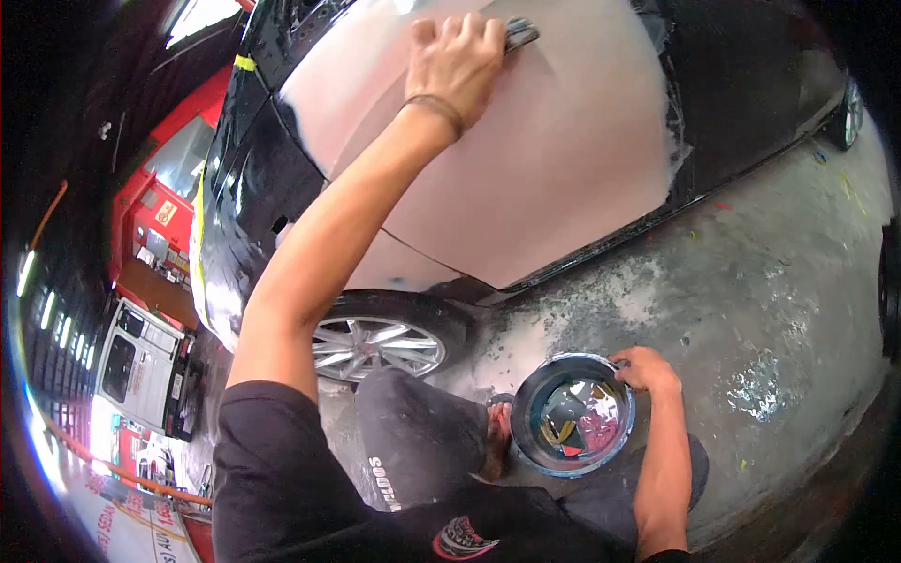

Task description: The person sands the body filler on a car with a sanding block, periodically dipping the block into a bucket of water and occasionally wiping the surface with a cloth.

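My left hand (455,61) is raised against the car door, its fingers curled over a dark sanding block (522,34). Only one end of the block shows beside the hand; the rest is covered. The block lies against the door panel (526,159), which has a matte, pale pinkish coat with black paint around it. Lower down, my right hand (643,369) grips the rim of a dark round bucket (526,439). Water stands in the bucket, and reflections blur the pink, yellow and red items in it.
A silver alloy wheel (380,345) is close to my knee. Beneath the door sill, the concrete floor (694,310) is wet and spotted with whitish residue. A white van (141,366) and a red-framed doorway (155,192) are in the left background.
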`<act>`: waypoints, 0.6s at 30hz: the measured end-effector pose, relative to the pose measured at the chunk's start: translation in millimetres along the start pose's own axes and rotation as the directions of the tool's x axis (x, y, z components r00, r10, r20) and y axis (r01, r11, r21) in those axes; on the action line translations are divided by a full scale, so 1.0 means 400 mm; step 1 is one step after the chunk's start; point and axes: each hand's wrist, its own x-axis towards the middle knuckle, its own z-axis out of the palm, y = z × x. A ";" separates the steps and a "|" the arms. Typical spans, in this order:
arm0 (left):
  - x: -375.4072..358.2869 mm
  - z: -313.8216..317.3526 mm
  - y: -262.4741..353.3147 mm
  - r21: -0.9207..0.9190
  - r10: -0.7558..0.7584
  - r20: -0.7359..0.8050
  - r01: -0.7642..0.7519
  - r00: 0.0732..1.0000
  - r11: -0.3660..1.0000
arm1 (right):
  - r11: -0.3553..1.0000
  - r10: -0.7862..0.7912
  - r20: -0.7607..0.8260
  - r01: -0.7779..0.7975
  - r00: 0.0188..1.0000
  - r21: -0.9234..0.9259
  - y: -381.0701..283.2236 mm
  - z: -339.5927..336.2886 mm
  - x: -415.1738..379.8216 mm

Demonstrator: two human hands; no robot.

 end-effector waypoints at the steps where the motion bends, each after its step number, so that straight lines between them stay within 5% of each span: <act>1: -0.024 0.002 -0.010 -0.005 -0.004 -0.030 0.004 1.000 1.000 | 0.999 -0.002 0.006 0.001 1.000 0.034 0.012 0.008 0.016; 5: -0.269 0.005 -0.085 0.009 -0.009 -0.154 0.011 0.988 1.000 | 0.991 -0.055 -0.012 0.054 0.998 -0.125 -0.010 0.005 0.024; 7: -0.423 0.003 -0.135 0.047 -0.042 -0.007 0.042 0.999 0.998 | 0.978 -0.133 -0.048 0.123 0.990 -0.168 0.015 0.023 0.044; 16: -0.257 0.002 -0.136 0.069 -0.041 -0.047 0.044 0.998 0.997 | 0.998 0.012 0.079 -0.016 0.997 0.053 -0.003 -0.002 0.044; 18: -0.325 0.010 -0.136 0.067 -0.073 -0.067 0.077 0.995 0.995 | 0.989 -0.079 0.012 0.080 0.997 -0.125 0.013 0.019 0.078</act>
